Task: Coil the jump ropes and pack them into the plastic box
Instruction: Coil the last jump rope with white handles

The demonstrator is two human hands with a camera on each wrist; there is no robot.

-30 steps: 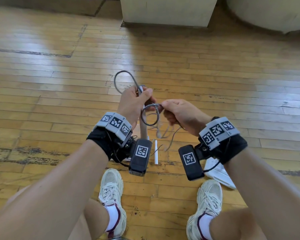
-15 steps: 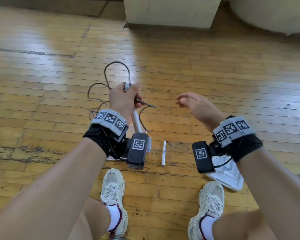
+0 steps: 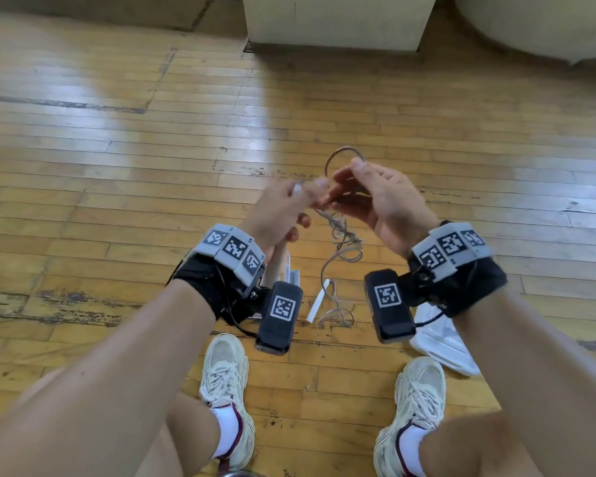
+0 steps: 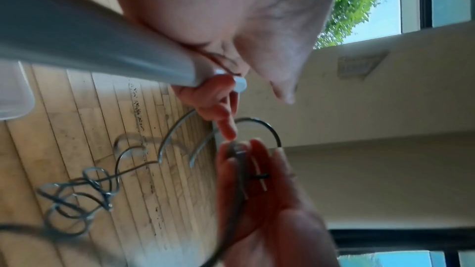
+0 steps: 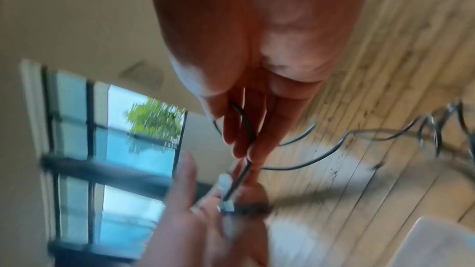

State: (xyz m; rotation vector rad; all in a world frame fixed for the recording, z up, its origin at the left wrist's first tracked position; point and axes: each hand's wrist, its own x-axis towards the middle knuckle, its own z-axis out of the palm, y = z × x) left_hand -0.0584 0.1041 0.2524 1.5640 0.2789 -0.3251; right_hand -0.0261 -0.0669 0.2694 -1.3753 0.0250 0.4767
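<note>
Left hand is grasping a white plastic rope handle; right hand, at three o'clock beside it, is pinching thin grey cord.

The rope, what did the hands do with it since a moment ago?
Half a second ago the right hand hung open, away from the rope. It has swung back to the left hand, and its fingers hold the cord again, a loop arching above. The left hand kept gripping the white handle. The other handle stayed on the floor.
</note>
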